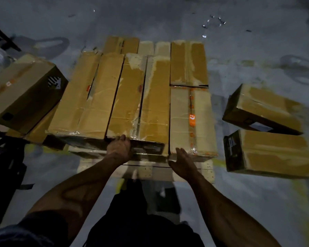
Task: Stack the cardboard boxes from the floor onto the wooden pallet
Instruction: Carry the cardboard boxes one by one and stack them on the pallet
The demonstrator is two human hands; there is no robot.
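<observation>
Several long cardboard boxes lie side by side on the wooden pallet [208,171], whose pale front edge shows below them. My left hand [120,148] rests on the near end of a middle box [128,97], fingers over its top edge. My right hand [183,162] is flat and open beside the near left corner of the box with orange tape [202,122]. Two more boxes lie on the floor at the right, one nearer [271,154] and one farther [264,109]. Another box [23,91] sits tilted at the left.
The grey concrete floor [257,202] has faded yellow paint marks around the pallet. Dark objects stand at the left edge [5,157]. Bits of shiny debris [212,24] lie on the floor beyond the pallet. My legs are below the pallet's front edge.
</observation>
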